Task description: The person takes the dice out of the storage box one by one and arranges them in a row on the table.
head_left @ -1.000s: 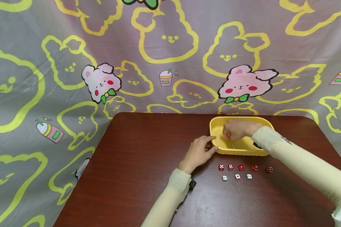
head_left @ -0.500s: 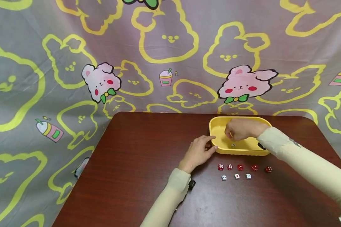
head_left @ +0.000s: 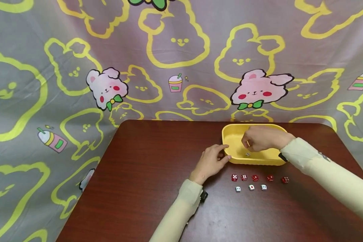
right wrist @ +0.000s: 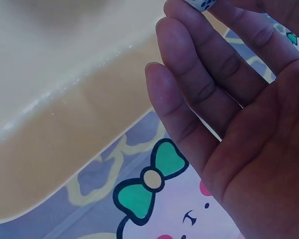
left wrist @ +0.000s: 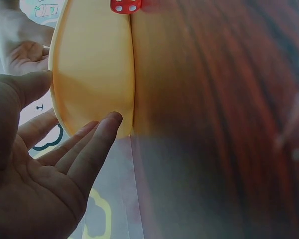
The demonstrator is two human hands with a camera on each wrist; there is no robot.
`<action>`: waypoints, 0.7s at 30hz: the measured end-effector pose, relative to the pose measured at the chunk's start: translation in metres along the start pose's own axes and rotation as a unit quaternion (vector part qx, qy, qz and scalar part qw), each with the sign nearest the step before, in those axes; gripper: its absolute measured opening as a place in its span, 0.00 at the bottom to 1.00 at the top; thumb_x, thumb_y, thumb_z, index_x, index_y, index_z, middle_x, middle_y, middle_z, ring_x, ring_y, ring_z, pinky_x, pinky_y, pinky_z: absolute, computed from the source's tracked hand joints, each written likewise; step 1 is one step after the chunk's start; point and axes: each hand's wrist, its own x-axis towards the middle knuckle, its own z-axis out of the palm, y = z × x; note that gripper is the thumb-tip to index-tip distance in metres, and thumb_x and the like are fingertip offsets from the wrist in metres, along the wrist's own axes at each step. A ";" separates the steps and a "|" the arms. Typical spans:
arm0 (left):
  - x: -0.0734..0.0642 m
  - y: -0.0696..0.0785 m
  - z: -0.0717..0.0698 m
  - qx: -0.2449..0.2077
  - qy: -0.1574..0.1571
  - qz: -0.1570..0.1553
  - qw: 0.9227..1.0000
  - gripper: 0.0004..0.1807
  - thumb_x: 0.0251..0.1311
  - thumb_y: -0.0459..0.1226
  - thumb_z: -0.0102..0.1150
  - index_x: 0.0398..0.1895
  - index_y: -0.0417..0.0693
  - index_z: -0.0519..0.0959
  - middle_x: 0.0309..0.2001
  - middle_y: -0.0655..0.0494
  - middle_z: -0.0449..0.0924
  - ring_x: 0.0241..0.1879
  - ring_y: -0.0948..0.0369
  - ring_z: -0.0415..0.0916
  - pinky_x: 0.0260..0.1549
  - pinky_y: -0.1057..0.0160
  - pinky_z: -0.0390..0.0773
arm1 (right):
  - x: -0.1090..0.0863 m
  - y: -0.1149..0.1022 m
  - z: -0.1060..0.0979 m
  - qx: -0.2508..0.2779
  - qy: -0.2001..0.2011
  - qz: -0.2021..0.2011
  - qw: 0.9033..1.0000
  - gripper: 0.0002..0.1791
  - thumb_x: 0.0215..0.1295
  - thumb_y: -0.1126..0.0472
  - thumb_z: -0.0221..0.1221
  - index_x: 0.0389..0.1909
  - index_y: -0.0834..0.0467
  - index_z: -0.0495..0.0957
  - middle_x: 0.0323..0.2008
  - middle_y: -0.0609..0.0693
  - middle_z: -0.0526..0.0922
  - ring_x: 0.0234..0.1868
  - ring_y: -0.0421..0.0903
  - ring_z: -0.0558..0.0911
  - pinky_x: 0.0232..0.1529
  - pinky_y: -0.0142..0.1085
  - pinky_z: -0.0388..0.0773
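Observation:
A yellow plastic bin (head_left: 254,161) stands at the table's back right. My left hand (head_left: 210,162) rests at its left end, thumb and index finger touching the rim. The left wrist view shows the other fingers (left wrist: 89,154) extended along the outer wall. Inside the bin, my right hand (head_left: 261,138) reaches down with bent fingers. A white die (right wrist: 203,4) with black dots is pinched at its fingertips, partly cut off by the right wrist view's edge. Another white die (head_left: 247,154) lies on the bin floor below the fingers.
In front of the bin, several red dice (head_left: 255,178) lie in a row on the dark brown table (head_left: 157,161). Nearer to me is a row of white dice (head_left: 251,188). A patterned curtain (head_left: 169,104) hangs behind the table.
My right hand has moved slightly to the right within the bin. The left hand keeps its place at the rim, and the rows of dice look the same.

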 end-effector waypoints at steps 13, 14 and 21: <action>0.001 0.000 -0.002 0.000 0.003 0.002 1.000 0.25 0.73 0.47 0.63 0.70 0.56 0.77 0.62 0.55 0.83 0.51 0.63 0.86 0.49 0.73 0.82 | -0.022 -0.019 -0.008 -0.008 0.029 0.000 1.000 0.15 0.54 0.67 0.69 0.20 0.42 0.80 0.18 0.33 0.77 0.21 0.32 0.71 0.23 0.29 0.70; 0.001 0.000 -0.003 0.001 0.004 0.002 1.000 0.25 0.73 0.47 0.63 0.70 0.55 0.77 0.61 0.55 0.83 0.51 0.63 0.86 0.49 0.73 0.83 | -0.024 -0.019 -0.007 -0.010 0.033 -0.002 0.999 0.15 0.54 0.67 0.70 0.20 0.42 0.80 0.19 0.33 0.77 0.21 0.32 0.70 0.23 0.29 0.70; 0.000 0.000 -0.002 0.006 0.000 0.002 1.000 0.25 0.72 0.48 0.63 0.70 0.56 0.77 0.61 0.55 0.83 0.51 0.63 0.86 0.49 0.73 0.82 | -0.041 -0.024 0.000 -0.002 0.051 -0.013 0.999 0.18 0.52 0.67 0.68 0.17 0.40 0.77 0.17 0.31 0.72 0.20 0.29 0.67 0.21 0.27 0.64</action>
